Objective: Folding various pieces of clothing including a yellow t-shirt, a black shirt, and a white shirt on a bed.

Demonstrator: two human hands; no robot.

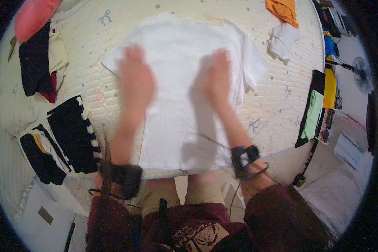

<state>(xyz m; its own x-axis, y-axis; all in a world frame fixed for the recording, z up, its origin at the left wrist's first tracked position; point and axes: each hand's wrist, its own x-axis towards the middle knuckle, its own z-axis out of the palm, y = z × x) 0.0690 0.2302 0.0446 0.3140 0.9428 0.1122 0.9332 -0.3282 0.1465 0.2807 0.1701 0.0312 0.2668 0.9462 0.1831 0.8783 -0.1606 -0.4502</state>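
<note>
A white short-sleeved T-shirt [176, 85] lies spread on the quilted mattress, its neckline towards the far side and its hem at the near edge. My left hand [134, 77], blurred, is stretched flat over the shirt's left side near the sleeve, holding nothing. On the right half, my right hand [219, 75] is also flat and blurred, with its shadow falling on the white cloth beside it. Whether either palm presses on the fabric is hard to tell. Both wrists wear black bands.
Folded black-and-white clothes [74, 135] and a dark garment pile [34, 63] lie left, below a pink cushion [34, 19]. An orange cloth [283, 11] and a crumpled white cloth [283, 41] lie far right. A folded green cloth [312, 115] sits at the mattress's [271, 126] right edge; a fan [362, 74] stands beyond.
</note>
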